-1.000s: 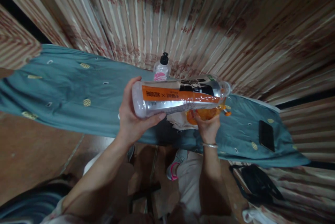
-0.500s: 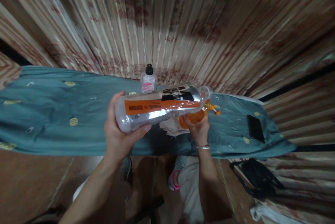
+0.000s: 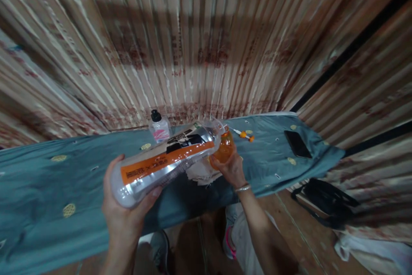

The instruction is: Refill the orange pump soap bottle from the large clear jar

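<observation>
Near its base, my left hand grips a large clear plastic bottle with an orange, white and black label. The bottle lies tilted, its neck pointing right and slightly up. My right hand is wrapped round a small orange translucent bottle, just under the big bottle's mouth; I cannot tell whether the two touch. Below the bottles, a pale cloth rests on the table. Just beyond the orange bottle lies a thin white and orange tool, its kind unclear.
A clear bottle with a black cap and pink label stands at the table's back edge. On the right lies a black phone. Teal patterned cloth covers the narrow table. Behind it hang striped curtains; a black bag is at lower right.
The view has shifted. The big bottle is more slanted, its base lower and its neck higher. The orange bottle now shows more upright beside its mouth, and the white and orange tool is more visible.
</observation>
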### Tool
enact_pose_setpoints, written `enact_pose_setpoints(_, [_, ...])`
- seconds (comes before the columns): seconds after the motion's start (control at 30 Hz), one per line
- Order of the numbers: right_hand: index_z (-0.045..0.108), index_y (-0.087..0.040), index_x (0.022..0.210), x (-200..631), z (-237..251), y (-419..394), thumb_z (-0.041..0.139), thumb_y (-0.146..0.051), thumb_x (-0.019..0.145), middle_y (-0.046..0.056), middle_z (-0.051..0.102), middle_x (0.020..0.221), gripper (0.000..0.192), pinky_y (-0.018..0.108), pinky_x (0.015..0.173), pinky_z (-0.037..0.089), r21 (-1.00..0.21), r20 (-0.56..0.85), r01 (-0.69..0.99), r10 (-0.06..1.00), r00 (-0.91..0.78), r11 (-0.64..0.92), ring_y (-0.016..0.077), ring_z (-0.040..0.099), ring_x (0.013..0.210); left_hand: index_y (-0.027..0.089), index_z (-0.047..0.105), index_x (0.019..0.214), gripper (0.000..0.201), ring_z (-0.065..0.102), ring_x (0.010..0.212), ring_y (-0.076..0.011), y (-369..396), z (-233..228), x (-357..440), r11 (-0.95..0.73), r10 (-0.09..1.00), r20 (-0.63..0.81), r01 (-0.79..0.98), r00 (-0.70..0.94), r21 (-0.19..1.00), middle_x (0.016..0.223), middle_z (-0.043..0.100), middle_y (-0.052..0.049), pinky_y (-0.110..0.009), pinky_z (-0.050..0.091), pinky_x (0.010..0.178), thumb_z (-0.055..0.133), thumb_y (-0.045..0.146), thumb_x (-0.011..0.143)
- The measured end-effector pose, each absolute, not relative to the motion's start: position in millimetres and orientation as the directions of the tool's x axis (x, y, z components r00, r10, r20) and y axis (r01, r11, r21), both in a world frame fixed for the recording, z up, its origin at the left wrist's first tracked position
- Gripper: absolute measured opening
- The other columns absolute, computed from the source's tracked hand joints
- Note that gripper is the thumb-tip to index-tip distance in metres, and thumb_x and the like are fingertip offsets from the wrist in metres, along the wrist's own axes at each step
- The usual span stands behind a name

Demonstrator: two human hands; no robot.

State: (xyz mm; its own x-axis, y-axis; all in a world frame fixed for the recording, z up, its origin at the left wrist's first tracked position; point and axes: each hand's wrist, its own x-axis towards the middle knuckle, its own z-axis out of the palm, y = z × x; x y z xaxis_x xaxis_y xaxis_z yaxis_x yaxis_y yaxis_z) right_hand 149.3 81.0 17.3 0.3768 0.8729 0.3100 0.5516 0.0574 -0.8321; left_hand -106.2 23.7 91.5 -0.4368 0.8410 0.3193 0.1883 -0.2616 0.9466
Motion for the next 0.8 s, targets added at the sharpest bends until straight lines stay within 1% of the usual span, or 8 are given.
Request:
enact_pose_setpoints(0.1, [0.049, -0.015, 0.132, 149.1, 16.2, 81.6, 0.076, -0.038, 0.071, 0.015, 0.075, 0.113, 0.071, 0.044, 0.086, 0.062, -0.831, 0.335, 0.548, 0.872, 0.356, 0.096, 0.0302, 0.075, 0.098, 0.03, 0.051, 0.141, 0.096, 0.065, 0.103, -0.0338, 21.4, 97.2, -103.4, -0.239, 0.843, 0.301, 0.192, -0.445, 0.952, 0.114, 0.066, -0.005, -0.054, 0.048, 0.102, 0.087, 0.039, 0.052])
enact_pose_setpoints(0.2, [0.048, -0.016, 0.132, 149.2, 17.4, 81.0, 0.075, -0.037, 0.072, 0.015, 0.075, 0.114, 0.069, 0.044, 0.084, 0.062, -0.831, 0.343, 0.546, 0.873, 0.346, 0.11, 0.0295, 0.076, 0.097, 0.032, 0.051, 0.142, 0.094, 0.066, 0.101, -0.0336, 21.1, 98.4, -103.1, -0.234, 0.841, 0.318, 0.236, -0.438, 0.943, 0.112, 0.066, -0.004, -0.054, 0.048, 0.102, 0.086, 0.039, 0.054])
enact_pose_setpoints(0.33, [0.049, -0.015, 0.132, 149.2, 19.8, 80.7, 0.075, -0.033, 0.072, 0.014, 0.074, 0.114, 0.068, 0.045, 0.086, 0.062, -0.839, 0.331, 0.532, 0.882, 0.335, 0.113, 0.0295, 0.075, 0.1, 0.031, 0.054, 0.139, 0.093, 0.067, 0.099, -0.0343, 24.6, 92.2, -107.6, -0.276, 0.813, 0.372, 0.265, -0.449, 0.924, 0.111, 0.068, -0.004, -0.053, 0.051, 0.1, 0.086, 0.041, 0.052])
enact_pose_setpoints(0.47, [0.049, -0.016, 0.132, 149.5, 18.2, 82.0, 0.074, -0.034, 0.072, 0.014, 0.074, 0.116, 0.067, 0.046, 0.089, 0.061, -0.853, 0.321, 0.509, 0.887, 0.332, 0.118, 0.0293, 0.073, 0.105, 0.033, 0.052, 0.14, 0.095, 0.067, 0.101, -0.0347, 26.0, 88.0, -111.6, -0.257, 0.82, 0.37, 0.297, -0.436, 0.92, 0.115, 0.067, -0.005, -0.054, 0.051, 0.099, 0.085, 0.045, 0.052])
enact_pose_setpoints(0.67, [0.047, -0.016, 0.135, 149.3, 17.1, 81.7, 0.075, -0.035, 0.071, 0.015, 0.073, 0.117, 0.072, 0.047, 0.09, 0.061, -0.841, 0.334, 0.528, 0.879, 0.341, 0.115, 0.0305, 0.073, 0.105, 0.029, 0.053, 0.14, 0.097, 0.066, 0.092, -0.0273, 26.8, 86.4, -112.0, -0.285, 0.819, 0.378, 0.266, -0.431, 0.921, 0.109, 0.068, -0.005, -0.047, 0.053, 0.096, 0.088, 0.046, 0.051])
enact_pose_setpoints(0.8, [0.047, -0.015, 0.134, 148.7, 17.6, 80.5, 0.075, -0.038, 0.072, 0.015, 0.074, 0.115, 0.072, 0.048, 0.089, 0.061, -0.844, 0.326, 0.526, 0.878, 0.35, 0.104, 0.0314, 0.074, 0.101, 0.03, 0.054, 0.139, 0.096, 0.065, 0.092, -0.0251, 27.9, 84.4, -112.8, -0.287, 0.811, 0.375, 0.254, -0.448, 0.924, 0.112, 0.068, -0.004, -0.043, 0.053, 0.095, 0.088, 0.046, 0.05])
